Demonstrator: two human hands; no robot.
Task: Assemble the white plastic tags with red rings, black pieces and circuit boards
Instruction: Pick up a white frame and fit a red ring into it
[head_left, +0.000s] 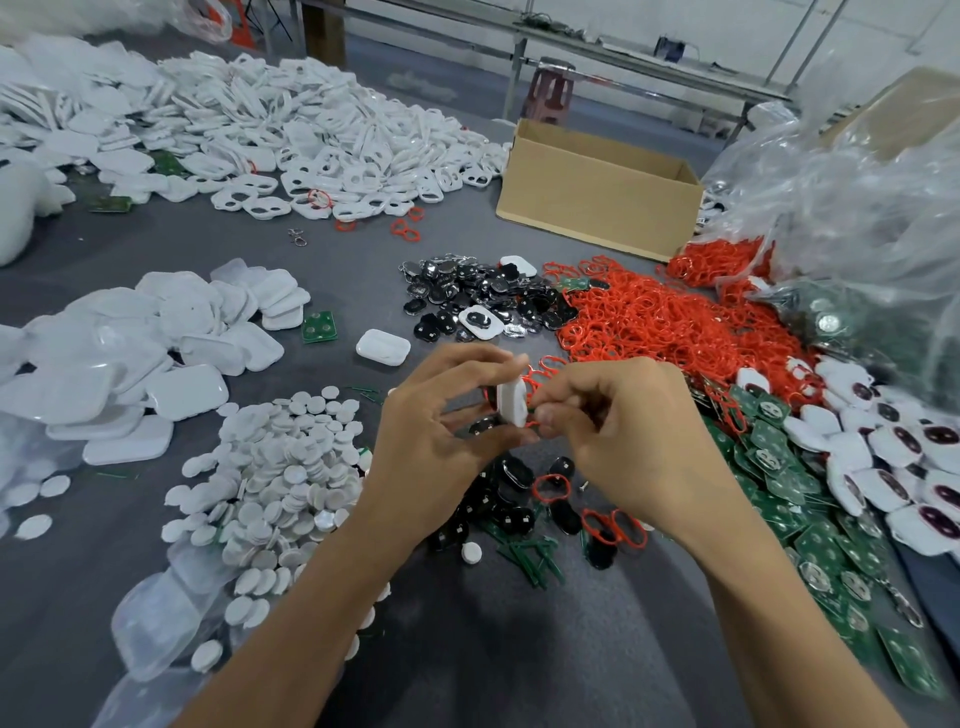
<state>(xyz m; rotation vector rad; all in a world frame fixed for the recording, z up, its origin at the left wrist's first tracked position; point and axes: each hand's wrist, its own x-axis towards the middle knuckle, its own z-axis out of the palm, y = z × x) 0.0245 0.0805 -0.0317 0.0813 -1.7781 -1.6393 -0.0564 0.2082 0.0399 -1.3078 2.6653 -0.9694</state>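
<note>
Partly hidden by my fingers, a white tag sits in both grips, left hand and right hand, a red ring behind it.

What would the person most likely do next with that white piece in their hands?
Probably press the red ring fully into the white tag: the left hand holds the tag on edge, while the right hand pinches the ring against it, apparently not yet fully seated.

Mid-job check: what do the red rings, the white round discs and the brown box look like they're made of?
Red rings: thin, tangled loops, likely soft rubber or flexible plastic. White round discs: matte and flat, probably moulded plastic, though it's hard to be sure. Brown box: plain dull corrugated cardboard, flaps open.
</note>
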